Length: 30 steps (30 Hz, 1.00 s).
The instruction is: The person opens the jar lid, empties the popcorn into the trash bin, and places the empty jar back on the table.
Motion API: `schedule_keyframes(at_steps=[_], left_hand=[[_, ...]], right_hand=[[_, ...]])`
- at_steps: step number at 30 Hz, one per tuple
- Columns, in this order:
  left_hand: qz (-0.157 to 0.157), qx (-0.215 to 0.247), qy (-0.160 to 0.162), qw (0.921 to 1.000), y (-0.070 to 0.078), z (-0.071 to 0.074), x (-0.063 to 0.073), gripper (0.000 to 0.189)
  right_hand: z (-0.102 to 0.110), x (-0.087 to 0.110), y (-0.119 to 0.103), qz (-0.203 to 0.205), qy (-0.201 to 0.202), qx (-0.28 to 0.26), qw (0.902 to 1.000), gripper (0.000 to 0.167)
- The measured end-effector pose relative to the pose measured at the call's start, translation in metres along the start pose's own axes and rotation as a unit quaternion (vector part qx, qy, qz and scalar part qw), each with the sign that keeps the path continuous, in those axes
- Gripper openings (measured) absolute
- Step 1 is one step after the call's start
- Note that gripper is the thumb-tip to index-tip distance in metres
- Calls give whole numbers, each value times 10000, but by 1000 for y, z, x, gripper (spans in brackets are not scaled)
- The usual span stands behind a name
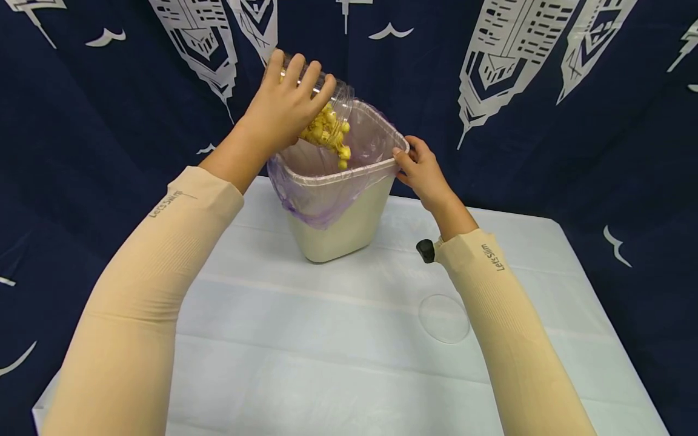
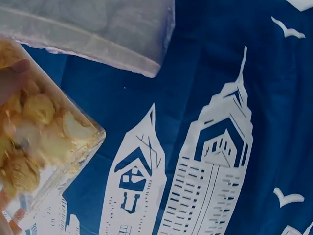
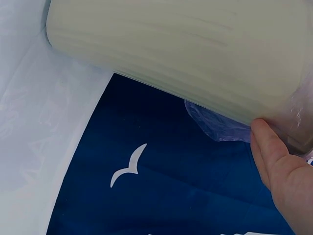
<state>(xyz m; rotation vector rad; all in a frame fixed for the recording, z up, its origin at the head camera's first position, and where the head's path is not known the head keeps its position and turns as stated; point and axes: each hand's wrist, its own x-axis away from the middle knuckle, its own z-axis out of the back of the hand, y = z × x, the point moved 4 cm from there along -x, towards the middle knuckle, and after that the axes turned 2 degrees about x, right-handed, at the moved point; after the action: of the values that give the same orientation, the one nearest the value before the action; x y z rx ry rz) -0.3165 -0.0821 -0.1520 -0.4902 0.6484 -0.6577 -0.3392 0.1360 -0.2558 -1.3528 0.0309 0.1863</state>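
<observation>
My left hand (image 1: 291, 100) grips a clear plastic jar (image 1: 342, 97) of yellow popcorn (image 1: 325, 126), tilted mouth-down over a trash can. Several pieces spill from its mouth into the can. In the left wrist view the jar (image 2: 93, 134) shows popcorn (image 2: 39, 110) pressed against its clear wall. The pale trash can (image 1: 340, 227) stands on the table, lined with a translucent purple bag (image 1: 319, 209) folded over its rim. My right hand (image 1: 422, 169) holds the can's right rim corner, thumb on the near side. The right wrist view shows those fingers (image 3: 274, 152) against the can (image 3: 186, 44).
A clear round lid (image 1: 444, 319) lies on the white-covered table (image 1: 305, 357) by the right forearm. A dark blue curtain (image 1: 425, 79) with white building prints hangs directly behind the can. A small black piece (image 1: 425, 251) sits at the right sleeve's cuff.
</observation>
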Motion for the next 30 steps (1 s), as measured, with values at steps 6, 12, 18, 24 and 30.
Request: schedule_keyframes(at_steps=[6, 12, 18, 24, 30], left_hand=[[-607, -900, 661, 9919, 4, 1, -1, 65], [-1274, -1802, 1389, 9654, 9, 1, 0, 35], [-1720, -2366, 1608, 9426, 14, 0, 2, 32], [-1814, -2457, 1603, 9386, 16, -1, 3, 32], [-1675, -2385, 1700, 9414, 15, -3, 4, 32]], right_hand=[[1, 0, -2, 0, 45, 36, 10000, 54], [1, 1, -2, -28, 54, 68, 10000, 54], [0, 1, -3, 18, 30, 31, 10000, 54], [0, 0, -2, 2, 10, 18, 10000, 54], [0, 0, 0, -14, 8, 41, 10000, 55]])
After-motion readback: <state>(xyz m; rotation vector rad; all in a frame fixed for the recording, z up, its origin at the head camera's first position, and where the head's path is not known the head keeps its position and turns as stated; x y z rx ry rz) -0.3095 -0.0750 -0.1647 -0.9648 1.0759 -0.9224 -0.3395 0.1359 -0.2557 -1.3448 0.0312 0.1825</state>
